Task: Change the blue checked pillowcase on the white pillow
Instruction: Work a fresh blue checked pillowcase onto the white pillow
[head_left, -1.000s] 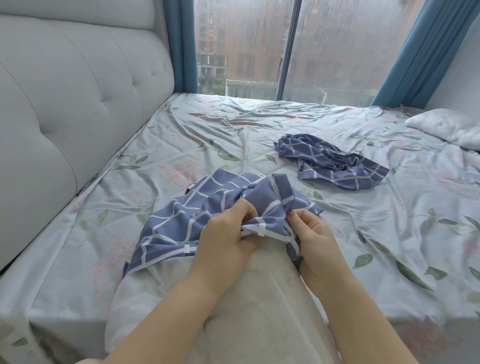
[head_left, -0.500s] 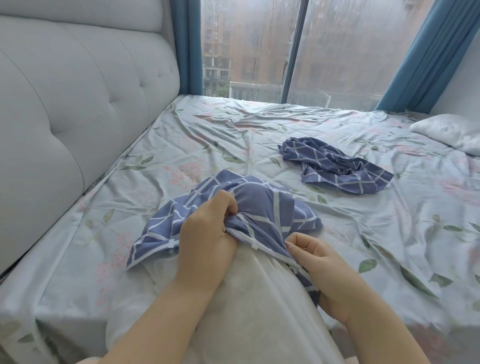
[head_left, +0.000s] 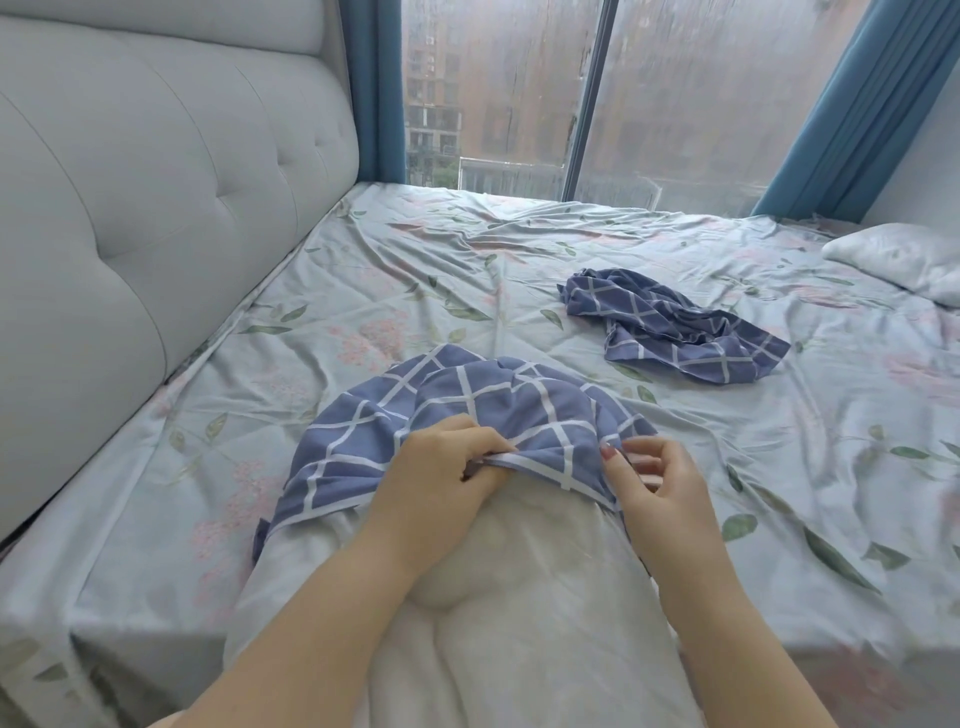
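Note:
A white pillow (head_left: 530, 613) lies lengthwise in front of me, its far end covered by a blue checked pillowcase (head_left: 467, 410). My left hand (head_left: 441, 478) grips the pillowcase's open hem at the pillow's top. On the right side of the pillow, my right hand (head_left: 654, 483) pinches the same hem with curled fingers. The pillow's near part is bare.
A second blue checked pillowcase (head_left: 670, 327) lies crumpled on the floral bedsheet (head_left: 363, 291) further back. Another white pillow (head_left: 904, 260) sits at the far right. A padded grey headboard (head_left: 145, 208) runs along the left; window and blue curtains stand behind.
The pillowcase has been drawn further over the pillow's far end. Both hands shifted along the hem, the right one rising from the pillow's side to the hem's upper right.

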